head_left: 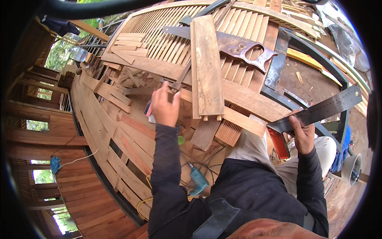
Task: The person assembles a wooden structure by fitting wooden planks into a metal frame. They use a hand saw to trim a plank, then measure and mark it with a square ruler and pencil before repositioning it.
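My right hand (303,135) grips a try square (324,110) with a steel blade and a red-and-black stock, near the right end of a wooden rail (254,96). My left hand (165,105) is raised with its fingers apart, close to the metal jaw of a bar clamp (174,85). Beside that hand shows part of a red-and-black object (149,109), its kind unclear. Right of the clamp, a short board (207,65) lies across the rail and a louvred wooden panel (167,38). A handsaw (246,49) rests on the slats, its blade partly beneath the board.
A teal power drill (198,180) lies on the floor by my legs among cables. Loose offcuts (113,95) are scattered left of the panel. A dark metal frame (277,59) supports the right side. A blue cloth (345,149) and a white bucket (351,169) are at the right.
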Demonstrator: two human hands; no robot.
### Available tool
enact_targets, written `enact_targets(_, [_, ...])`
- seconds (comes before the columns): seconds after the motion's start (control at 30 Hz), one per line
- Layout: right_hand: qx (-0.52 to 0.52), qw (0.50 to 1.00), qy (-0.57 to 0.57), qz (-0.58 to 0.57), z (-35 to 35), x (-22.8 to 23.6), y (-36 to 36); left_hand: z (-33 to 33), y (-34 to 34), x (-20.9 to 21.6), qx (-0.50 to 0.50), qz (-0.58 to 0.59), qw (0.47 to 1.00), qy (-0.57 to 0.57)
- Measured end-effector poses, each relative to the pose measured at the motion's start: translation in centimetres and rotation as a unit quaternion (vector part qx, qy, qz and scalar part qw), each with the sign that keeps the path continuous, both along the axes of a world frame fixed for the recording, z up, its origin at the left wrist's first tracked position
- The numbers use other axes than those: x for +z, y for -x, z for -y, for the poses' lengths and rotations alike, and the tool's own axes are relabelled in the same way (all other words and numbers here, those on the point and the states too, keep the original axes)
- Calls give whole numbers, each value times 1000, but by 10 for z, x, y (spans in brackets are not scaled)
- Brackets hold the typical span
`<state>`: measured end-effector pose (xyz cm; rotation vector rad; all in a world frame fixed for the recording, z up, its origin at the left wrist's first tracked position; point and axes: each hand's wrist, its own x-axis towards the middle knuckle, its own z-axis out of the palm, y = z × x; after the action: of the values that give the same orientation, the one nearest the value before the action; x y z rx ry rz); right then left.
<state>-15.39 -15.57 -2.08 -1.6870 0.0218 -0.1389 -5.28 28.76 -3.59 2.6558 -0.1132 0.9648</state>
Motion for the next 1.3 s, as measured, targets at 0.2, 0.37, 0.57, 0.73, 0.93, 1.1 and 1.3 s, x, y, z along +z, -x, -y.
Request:
enact_targets(0.2, [20,998,45,25,1,5,0,-98,55,-33,208,-9,978,22])
enact_targets(0.37, [22,1000,13,0,3,0,4,-126,65,-41,79,-229,756,608])
enact_targets(0.57, [14,1000,-6,-8,5,-5,5,-112,63,-44,15,-123,755,644])
enact_targets(0.73, [22,1000,-2,-1,8,-6,4,-97,61,-34,-7,-117,732,672])
enact_targets(0.93, [27,999,-20,0,6,-6,4,-143,60,-58,-42,-191,645,739])
enact_targets(1.1, [23,1000,-4,8,6,-6,5,-92,50,-43,-22,-25,743,669])
enact_targets(1.3, [24,1000,-2,7,5,-5,5,-143,55,-55,-28,-195,648,736])
